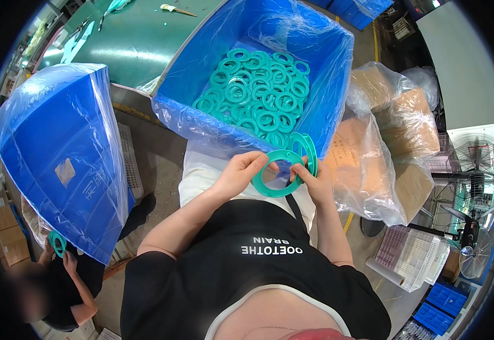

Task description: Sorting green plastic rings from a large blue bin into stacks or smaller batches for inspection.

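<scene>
My left hand (242,174) pinches the left edge of a flat green plastic ring (275,192) with small holes around its band. The opposite edge of that ring is gripped by my right hand (317,182), thumb on top. Behind it, upright along the fingers of my right hand, more green ring (312,152) shows; whether this is one piece or two I cannot tell. Just beyond both hands stands a blue bin (184,71) lined with clear plastic film. Many similar green rings (267,120) lie in a loose heap inside it.
Left of me a second film-covered blue bin (71,153) stands tilted; a co-worker there holds a green ring (58,243). A green table (139,34) is at the far left. Plastic-wrapped cardboard boxes (354,153) sit to the right, near a standing fan (473,238).
</scene>
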